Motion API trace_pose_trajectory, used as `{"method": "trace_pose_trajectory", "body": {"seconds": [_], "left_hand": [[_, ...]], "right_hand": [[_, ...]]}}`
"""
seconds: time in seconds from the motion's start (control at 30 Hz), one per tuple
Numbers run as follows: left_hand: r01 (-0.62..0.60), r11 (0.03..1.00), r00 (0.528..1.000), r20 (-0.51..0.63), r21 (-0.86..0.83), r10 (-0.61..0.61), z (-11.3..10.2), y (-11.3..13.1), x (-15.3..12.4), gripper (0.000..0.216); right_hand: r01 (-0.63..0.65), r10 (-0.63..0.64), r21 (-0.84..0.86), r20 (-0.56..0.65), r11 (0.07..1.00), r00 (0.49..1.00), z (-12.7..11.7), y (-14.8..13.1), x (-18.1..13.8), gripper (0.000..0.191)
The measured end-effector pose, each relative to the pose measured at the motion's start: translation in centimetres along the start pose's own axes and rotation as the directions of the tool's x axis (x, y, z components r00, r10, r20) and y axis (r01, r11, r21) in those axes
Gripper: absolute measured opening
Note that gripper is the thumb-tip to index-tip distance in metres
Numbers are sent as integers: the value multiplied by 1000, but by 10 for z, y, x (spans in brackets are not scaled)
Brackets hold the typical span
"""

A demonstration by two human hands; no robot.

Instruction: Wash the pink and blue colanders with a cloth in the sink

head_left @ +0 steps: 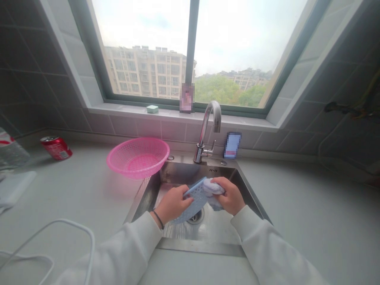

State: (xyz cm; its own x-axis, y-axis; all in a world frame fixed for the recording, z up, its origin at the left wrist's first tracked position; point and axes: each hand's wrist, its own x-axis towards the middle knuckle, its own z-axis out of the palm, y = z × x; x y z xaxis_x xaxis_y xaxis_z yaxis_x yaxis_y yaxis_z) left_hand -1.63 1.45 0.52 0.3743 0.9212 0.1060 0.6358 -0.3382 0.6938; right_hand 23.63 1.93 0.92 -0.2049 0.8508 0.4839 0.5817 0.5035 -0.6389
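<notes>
Over the steel sink (175, 242), my left hand (172, 204) grips the rim of a light blue plastic basket (194, 202) with small holes in it. The basket is tipped on its side, its rim slanting up to the right. In my right hand (231, 194) is a bunched white-and-bluish cloth (212, 187), pressed against the basket's right end. My right fingers are closed round the cloth. Below the basket shows the sink drain (196, 217), partly covered by it.
A chrome faucet (204, 130) rises behind the sink. To its left sits a pink basket (138, 158); a red can (56, 147) lies farther left. A phone (232, 145) leans on the wall at right. A white cable (89, 233) loops at lower left. A green block (152, 109) lies on the sill.
</notes>
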Motion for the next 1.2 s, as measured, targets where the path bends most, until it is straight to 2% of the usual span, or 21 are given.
{"method": "trace_pose_trajectory", "body": {"seconds": [0.07,0.2,0.37,0.5,0.57,0.73,0.8,0.9,0.97,1.1,1.2], "left_hand": [[4,1000,1000,3,3,-4,0,0,0,15],[3,1000,1000,-1,2,-3,1,0,1,15],[-1,1000,1000,-5,0,1,1,-1,2,16],[-5,1000,1000,-5,-13,5,2,-2,1,15],[-8,1000,1000,-2,-22,8,3,-2,1,15],[-1,1000,1000,-8,-3,1,3,-3,2,16],[2,1000,1000,-6,1,-2,3,-3,2,15],[5,1000,1000,-4,-3,-5,3,-1,1,15],[5,1000,1000,-8,-5,-5,2,-1,1,15],[6,1000,1000,-9,-6,-6,3,-2,1,14],[5,1000,1000,-10,-1,-5,4,-2,2,14]], "right_hand": [[24,-24,19,27,1000,999,0,-1,0,37],[-38,37,-9,-16,999,999,1,-1,0,37],[39,-39,-11,5,999,999,3,-1,-1,40],[-73,71,-63,-33,995,997,2,3,1,39],[-91,87,-76,-57,993,995,1,3,1,38],[102,-107,73,57,992,993,3,-5,-1,38],[76,-82,95,70,993,994,3,-5,-1,38],[-24,22,55,25,998,999,3,-4,0,38],[-16,15,50,20,999,1000,2,-5,0,38],[72,-84,139,85,988,993,3,-11,-1,35],[-1,-5,119,56,993,998,2,-8,0,36]]}}
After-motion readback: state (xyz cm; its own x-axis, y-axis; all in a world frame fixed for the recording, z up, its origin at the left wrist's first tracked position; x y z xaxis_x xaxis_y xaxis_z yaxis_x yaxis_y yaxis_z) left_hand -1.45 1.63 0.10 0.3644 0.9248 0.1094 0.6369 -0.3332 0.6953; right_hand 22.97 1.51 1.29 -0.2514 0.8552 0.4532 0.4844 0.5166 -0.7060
